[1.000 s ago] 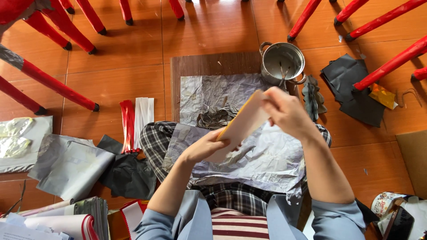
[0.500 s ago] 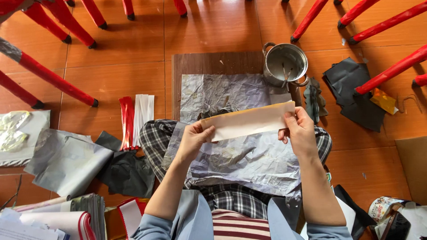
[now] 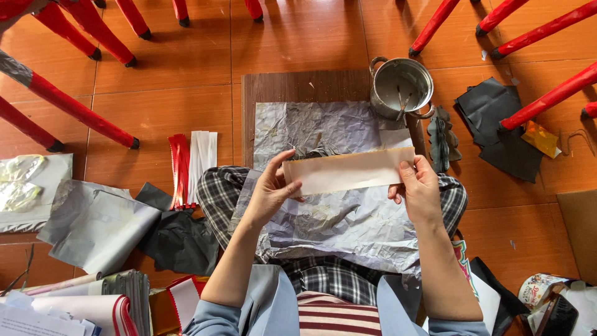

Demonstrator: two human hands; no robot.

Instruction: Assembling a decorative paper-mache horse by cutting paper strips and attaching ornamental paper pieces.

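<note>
Holding a long pale paper strip (image 3: pixel 349 170) stretched level between both hands, above the lap.

Pinching the strip's left end with the left hand (image 3: pixel 268 190), thumb in front and fingers curled behind; gripping its right end with the right hand (image 3: pixel 421 186), thumb on the front face, both hands closed on the paper. Keeping the strip roughly horizontal, its upper edge tinged yellow-brown, just over a crumpled silver-grey sheet (image 3: pixel 323 218) draped across plaid-trousered knees (image 3: pixel 224 186). Sitting on an orange tiled floor (image 3: pixel 168 112) before a brown board (image 3: pixel 298 87), with a metal pot (image 3: pixel 402 84) standing at the board's far right corner. Lying left of the knees: folded red and white strips (image 3: pixel 191 167), grey sheets (image 3: pixel 93 224) and black paper (image 3: pixel 180 239); more black paper (image 3: pixel 497 127) lying to the right among red chair legs (image 3: pixel 74 109).
</note>
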